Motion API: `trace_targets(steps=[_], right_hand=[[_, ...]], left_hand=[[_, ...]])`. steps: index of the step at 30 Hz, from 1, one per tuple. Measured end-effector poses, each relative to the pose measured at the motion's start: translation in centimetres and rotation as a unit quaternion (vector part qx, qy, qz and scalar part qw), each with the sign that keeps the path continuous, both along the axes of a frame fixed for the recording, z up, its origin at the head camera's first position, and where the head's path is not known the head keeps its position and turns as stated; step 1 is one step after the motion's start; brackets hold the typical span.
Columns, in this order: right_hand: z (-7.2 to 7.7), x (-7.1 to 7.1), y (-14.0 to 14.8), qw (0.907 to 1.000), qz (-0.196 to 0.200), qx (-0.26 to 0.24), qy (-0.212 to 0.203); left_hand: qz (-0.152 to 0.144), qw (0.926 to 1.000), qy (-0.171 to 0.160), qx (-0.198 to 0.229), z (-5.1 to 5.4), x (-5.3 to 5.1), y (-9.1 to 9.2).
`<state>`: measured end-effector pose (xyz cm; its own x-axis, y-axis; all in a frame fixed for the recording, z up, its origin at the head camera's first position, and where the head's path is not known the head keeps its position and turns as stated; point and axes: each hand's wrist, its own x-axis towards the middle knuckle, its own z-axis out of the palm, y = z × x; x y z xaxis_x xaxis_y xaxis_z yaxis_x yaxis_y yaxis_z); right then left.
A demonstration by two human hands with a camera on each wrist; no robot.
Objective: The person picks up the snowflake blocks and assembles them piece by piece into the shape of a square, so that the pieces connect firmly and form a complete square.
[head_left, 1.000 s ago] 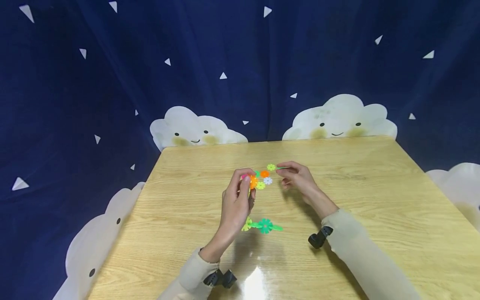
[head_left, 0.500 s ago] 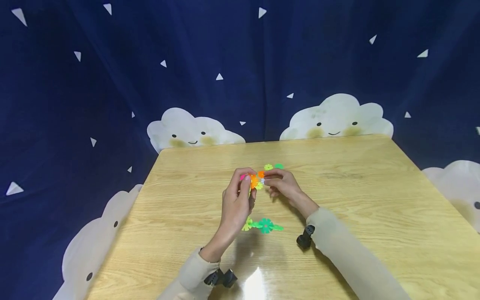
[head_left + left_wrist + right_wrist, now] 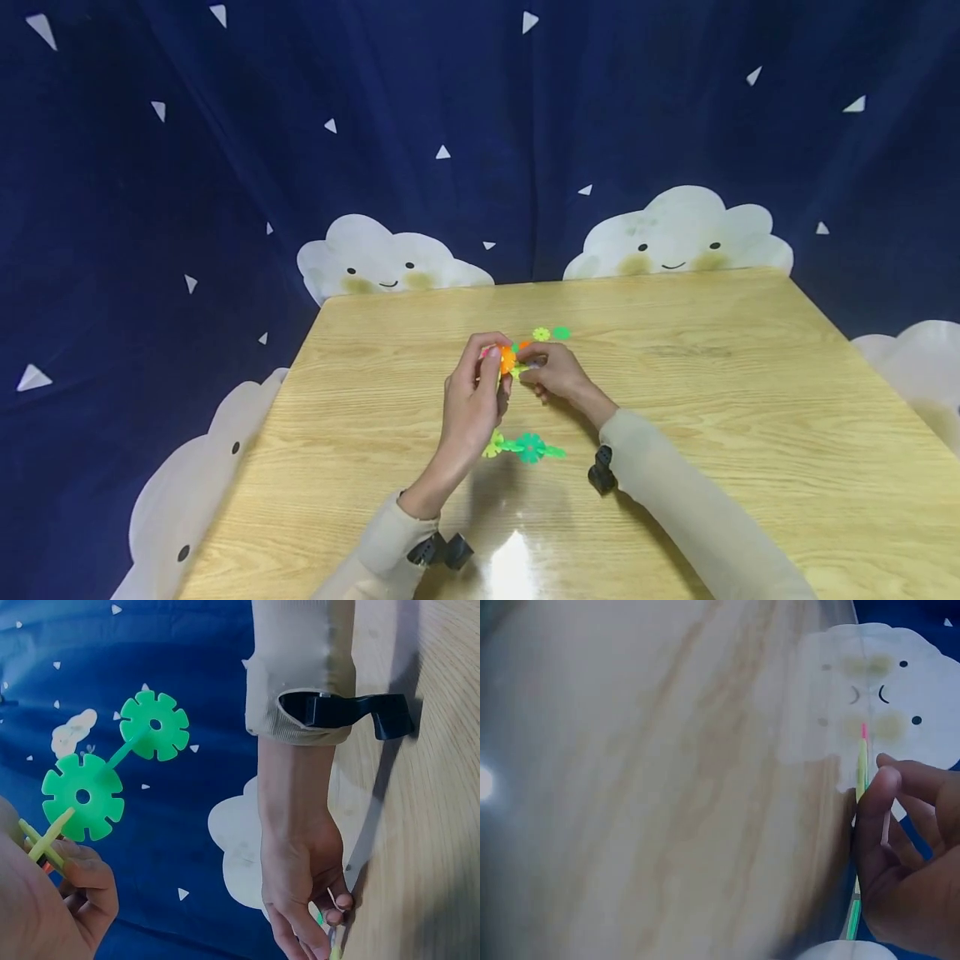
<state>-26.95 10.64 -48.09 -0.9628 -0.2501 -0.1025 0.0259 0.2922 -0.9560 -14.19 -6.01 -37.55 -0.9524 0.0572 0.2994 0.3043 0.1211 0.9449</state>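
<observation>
In the head view my left hand [image 3: 471, 400] pinches an orange flower-shaped plastic disc [image 3: 507, 360]. A joined chain of yellow and green notched discs hangs from this hand; its darker green disc [image 3: 530, 448] shows below. The left wrist view has two green discs [image 3: 82, 796] linked by an edge-on piece, with crossed yellow pieces [image 3: 49, 840] at the palm. My right hand [image 3: 561, 372] is low at the tabletop, thumb and fingers around a white disc [image 3: 534, 365], mostly hidden. A yellow disc [image 3: 517, 372] lies beside its fingertips.
Loose discs lie on the wooden table [image 3: 675, 400]: a yellow one [image 3: 541, 334], a green one [image 3: 561, 332] and a partly covered orange one [image 3: 524, 344] among them. A dark blue curtain [image 3: 480, 100] with white clouds stands behind the table.
My right hand has let go of the green disc, which now lies flat at the back. It has moved left and nearer to the white disc. The left hand has stayed in place.
</observation>
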Motion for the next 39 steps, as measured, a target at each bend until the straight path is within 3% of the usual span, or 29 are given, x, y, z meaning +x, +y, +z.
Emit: trace_targets(steps=[3,7,9,11,17,23,30,35,39], right_hand=[[0.0,-0.3,-0.2,0.9965,0.004,0.069,0.046],[0.3,-0.2,-0.7,0.9732,0.009,0.194,0.123],[0.6,0.0,-0.8,0.9617,0.012,0.234,0.142],[0.9,0.1,-0.8,0.9595,0.017,0.244,0.140],[0.9,0.0,-0.5,0.9627,0.039,0.231,0.136],[1.2,0.4,0.2,0.9580,0.048,0.245,0.140],[2.1,1.4,1.7,0.9794,0.067,0.176,0.073],[3.4,2.6,2.5,0.9872,0.074,0.123,0.069],[4.7,3.8,2.9,0.9939,0.051,0.053,0.082]], left_hand=[[-0.005,1.0000,-0.003,0.008,-0.1,0.0,0.1],[-0.002,0.9997,-0.009,0.022,-0.3,0.0,0.2],[-0.001,0.9996,-0.012,0.025,-0.3,0.1,0.2],[-0.001,0.9997,-0.011,0.024,-0.3,0.1,0.1],[-0.002,0.9998,-0.002,0.020,-0.2,0.0,0.0],[-0.003,0.9995,-0.014,0.027,-0.2,0.0,0.2],[-0.014,0.9995,-0.008,0.029,-0.5,0.2,0.1],[-0.020,0.9994,-0.004,0.027,-0.3,0.1,0.2],[-0.024,0.9994,0.002,0.026,-0.1,0.0,0.2]])
